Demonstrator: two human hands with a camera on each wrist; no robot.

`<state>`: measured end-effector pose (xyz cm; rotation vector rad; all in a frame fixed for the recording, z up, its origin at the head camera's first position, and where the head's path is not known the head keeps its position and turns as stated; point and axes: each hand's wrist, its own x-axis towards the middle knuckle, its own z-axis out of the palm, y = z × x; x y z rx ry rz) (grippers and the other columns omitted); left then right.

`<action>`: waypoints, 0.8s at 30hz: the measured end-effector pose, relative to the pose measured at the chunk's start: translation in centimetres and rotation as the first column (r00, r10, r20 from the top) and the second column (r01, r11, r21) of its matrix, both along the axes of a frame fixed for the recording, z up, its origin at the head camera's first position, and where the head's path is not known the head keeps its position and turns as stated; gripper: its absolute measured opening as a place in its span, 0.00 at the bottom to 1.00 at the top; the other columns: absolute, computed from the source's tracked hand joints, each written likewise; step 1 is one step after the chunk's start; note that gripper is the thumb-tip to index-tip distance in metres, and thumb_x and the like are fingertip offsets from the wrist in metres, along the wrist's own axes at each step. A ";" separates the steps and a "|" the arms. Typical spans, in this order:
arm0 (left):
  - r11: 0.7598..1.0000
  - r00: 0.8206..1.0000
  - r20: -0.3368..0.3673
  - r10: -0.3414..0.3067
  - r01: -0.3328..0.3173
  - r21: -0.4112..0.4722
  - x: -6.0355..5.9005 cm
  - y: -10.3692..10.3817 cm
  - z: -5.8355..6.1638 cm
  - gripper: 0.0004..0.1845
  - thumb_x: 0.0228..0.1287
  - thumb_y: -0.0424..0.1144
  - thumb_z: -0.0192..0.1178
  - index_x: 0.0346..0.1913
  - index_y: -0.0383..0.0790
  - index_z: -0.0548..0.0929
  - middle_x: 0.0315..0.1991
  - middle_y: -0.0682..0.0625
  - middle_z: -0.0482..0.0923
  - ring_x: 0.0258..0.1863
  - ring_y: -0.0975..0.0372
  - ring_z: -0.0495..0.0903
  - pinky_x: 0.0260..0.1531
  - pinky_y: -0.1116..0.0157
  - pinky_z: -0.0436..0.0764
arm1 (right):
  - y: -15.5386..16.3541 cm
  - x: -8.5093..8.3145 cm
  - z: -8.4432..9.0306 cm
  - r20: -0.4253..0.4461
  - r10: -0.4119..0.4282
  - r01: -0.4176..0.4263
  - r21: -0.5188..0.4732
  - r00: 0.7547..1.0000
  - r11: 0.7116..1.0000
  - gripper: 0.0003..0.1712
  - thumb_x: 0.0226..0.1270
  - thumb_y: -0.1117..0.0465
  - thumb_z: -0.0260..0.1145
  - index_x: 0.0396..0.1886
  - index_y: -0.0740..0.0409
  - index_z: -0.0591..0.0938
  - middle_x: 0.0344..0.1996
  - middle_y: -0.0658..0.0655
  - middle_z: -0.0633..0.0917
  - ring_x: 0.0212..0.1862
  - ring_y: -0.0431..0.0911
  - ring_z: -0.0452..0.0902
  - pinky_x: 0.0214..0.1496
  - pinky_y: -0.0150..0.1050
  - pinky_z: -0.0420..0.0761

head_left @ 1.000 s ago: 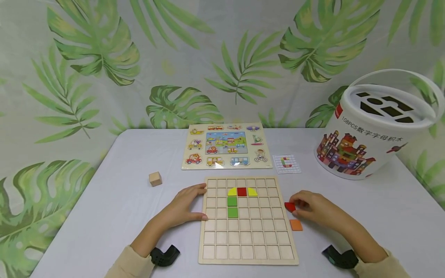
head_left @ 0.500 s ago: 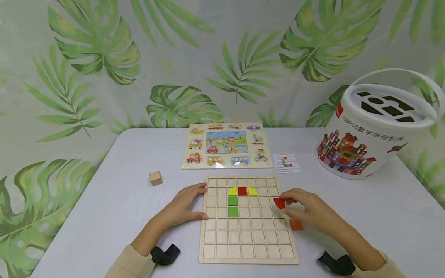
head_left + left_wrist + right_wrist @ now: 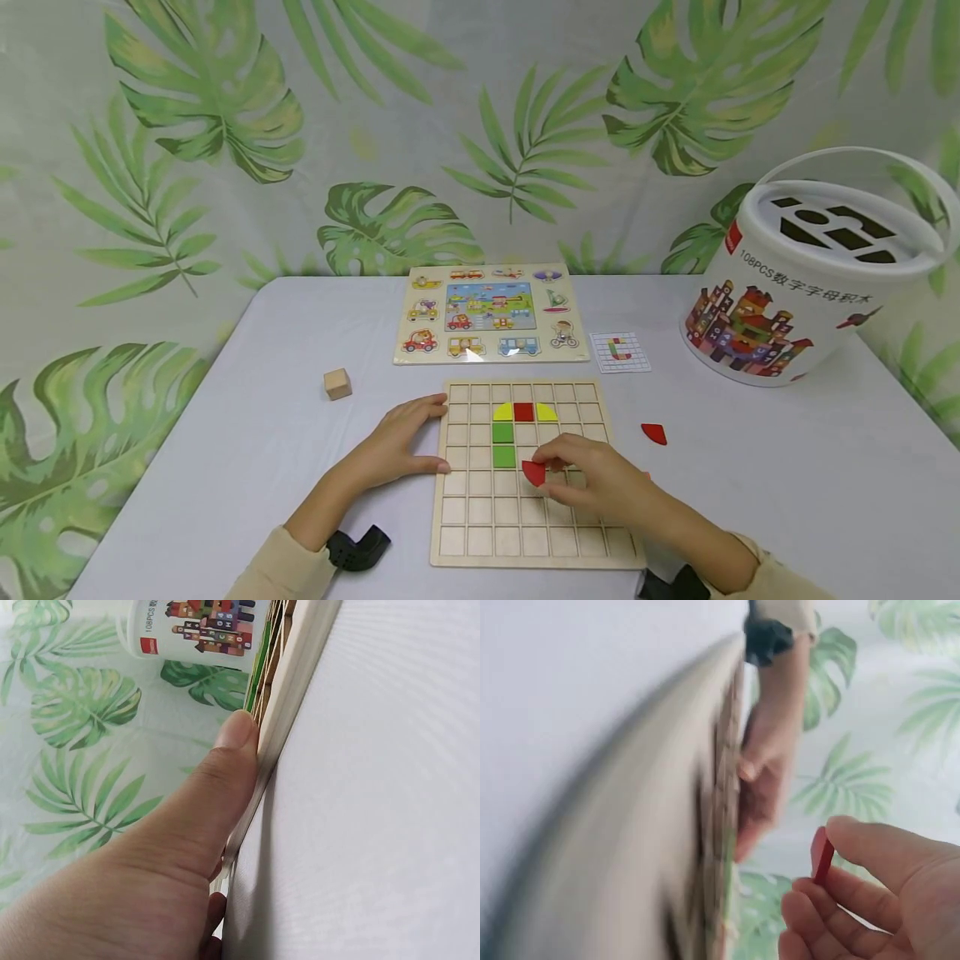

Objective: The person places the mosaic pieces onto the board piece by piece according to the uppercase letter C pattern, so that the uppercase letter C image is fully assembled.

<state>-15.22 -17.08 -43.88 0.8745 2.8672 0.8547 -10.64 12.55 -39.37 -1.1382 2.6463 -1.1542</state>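
A wooden grid board (image 3: 480, 542) lies flat on the table. My left hand (image 3: 401, 442) rests along its left edge, thumb and fingertips touching the rim; in the left wrist view the thumb (image 3: 236, 735) lies straight against the edge. Between thumb and fingers my right hand (image 3: 588, 471) pinches a red quarter-circle tile (image 3: 534, 473), over the middle of the board. The right wrist view has this tile (image 3: 823, 855) seen edge-on, raised off the board. Set in the grid are a red square tile (image 3: 523, 412), two yellow quarter-circle tiles (image 3: 547, 412) and two green square tiles (image 3: 504, 456).
Another red quarter-circle tile (image 3: 654, 434) lies right of the board. My right forearm mostly hides an orange square. A pattern card (image 3: 619, 352), a picture puzzle (image 3: 491, 315) and a white bucket (image 3: 810, 275) stand behind. A wooden cube (image 3: 337, 383) sits at left.
My right hand has lifted the red quarter-circle tile from beside the board and carried it left over the grid. A second red tile now shows there. The left hand stays put.
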 end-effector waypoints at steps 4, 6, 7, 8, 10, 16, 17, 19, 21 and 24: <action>1.000 1.000 0.001 -0.004 0.004 0.002 0.0 0.0 0.0 0.40 0.35 0.63 0.57 0.54 0.46 0.64 0.60 0.58 0.53 0.58 0.66 0.49 0.54 0.62 0.48 | -1.1 0.2 -1.1 0.048 -0.025 0.021 0.066 0.999 0.998 0.15 0.49 0.52 0.61 0.39 0.46 0.74 0.34 0.38 0.73 0.36 0.35 0.68 0.39 0.30 0.70; 1.000 1.000 -0.001 -0.007 0.007 0.006 0.0 0.0 0.0 0.40 0.35 0.63 0.57 0.54 0.46 0.64 0.59 0.57 0.53 0.58 0.65 0.49 0.54 0.61 0.48 | -1.4 0.2 -1.5 0.068 -0.033 0.027 0.094 0.997 0.995 0.15 0.50 0.50 0.60 0.39 0.45 0.74 0.35 0.38 0.73 0.36 0.35 0.67 0.39 0.30 0.69; 1.000 1.000 -0.003 -0.010 0.010 0.007 0.0 0.0 0.0 0.40 0.35 0.63 0.57 0.54 0.46 0.64 0.59 0.57 0.53 0.58 0.65 0.49 0.54 0.61 0.49 | -1.6 0.2 -1.8 0.070 -0.039 0.031 0.103 0.997 0.994 0.15 0.50 0.49 0.60 0.39 0.45 0.74 0.35 0.38 0.73 0.36 0.35 0.67 0.39 0.29 0.69; 1.000 1.000 -0.005 -0.012 0.012 0.007 0.0 0.0 0.0 0.40 0.35 0.63 0.57 0.54 0.46 0.64 0.59 0.57 0.54 0.58 0.64 0.50 0.54 0.60 0.49 | -1.7 0.2 -2.0 0.073 -0.040 0.032 0.105 0.997 0.994 0.15 0.50 0.49 0.60 0.39 0.45 0.74 0.35 0.39 0.73 0.36 0.35 0.67 0.39 0.29 0.69; 1.000 1.000 -0.006 -0.014 0.014 0.005 0.0 0.0 0.0 0.40 0.35 0.63 0.57 0.54 0.46 0.64 0.59 0.57 0.53 0.58 0.64 0.50 0.54 0.60 0.49 | -2.0 0.1 -2.4 0.065 -0.042 0.035 0.106 0.997 0.994 0.15 0.50 0.49 0.60 0.39 0.45 0.74 0.35 0.39 0.73 0.35 0.35 0.66 0.38 0.28 0.69; 1.000 1.000 -0.010 -0.016 0.016 0.016 -0.1 0.0 -0.1 0.39 0.35 0.62 0.58 0.53 0.46 0.65 0.59 0.57 0.54 0.58 0.64 0.50 0.54 0.61 0.49 | -2.8 -0.3 -3.0 0.024 -0.052 0.049 0.115 0.998 0.992 0.16 0.48 0.49 0.61 0.38 0.47 0.75 0.32 0.39 0.71 0.32 0.34 0.65 0.34 0.25 0.68; 1.000 1.000 -0.011 -0.016 0.016 0.018 0.0 0.0 -0.1 0.39 0.35 0.62 0.58 0.53 0.46 0.65 0.59 0.57 0.54 0.58 0.64 0.50 0.54 0.61 0.49 | -2.9 -0.4 -3.0 0.018 -0.054 0.051 0.117 0.998 0.992 0.16 0.48 0.49 0.61 0.38 0.47 0.75 0.32 0.39 0.71 0.32 0.34 0.65 0.33 0.25 0.68; 1.000 1.000 -0.011 -0.016 0.016 0.020 0.0 0.0 -0.1 0.39 0.35 0.62 0.58 0.53 0.46 0.65 0.59 0.57 0.54 0.58 0.64 0.50 0.54 0.61 0.49 | -3.0 -0.4 -3.1 0.004 -0.056 0.055 0.119 0.998 0.991 0.16 0.48 0.49 0.61 0.38 0.47 0.75 0.31 0.39 0.71 0.32 0.34 0.65 0.33 0.25 0.68; 1.000 1.000 -0.013 -0.015 0.015 0.016 0.0 0.0 -0.1 0.39 0.35 0.63 0.57 0.54 0.46 0.64 0.59 0.57 0.54 0.58 0.64 0.50 0.54 0.61 0.48 | -3.0 -0.4 -3.2 -0.005 -0.057 0.058 0.119 0.998 0.991 0.15 0.49 0.50 0.61 0.37 0.47 0.75 0.31 0.39 0.71 0.31 0.34 0.64 0.32 0.25 0.67; 1.000 1.000 -0.014 -0.015 0.016 0.013 0.0 0.0 0.0 0.40 0.36 0.63 0.57 0.54 0.46 0.64 0.59 0.57 0.54 0.58 0.64 0.50 0.54 0.61 0.48 | -3.1 -0.5 -3.3 -0.022 -0.059 0.062 0.117 0.998 0.991 0.13 0.50 0.52 0.61 0.37 0.46 0.75 0.30 0.39 0.71 0.30 0.34 0.64 0.31 0.25 0.67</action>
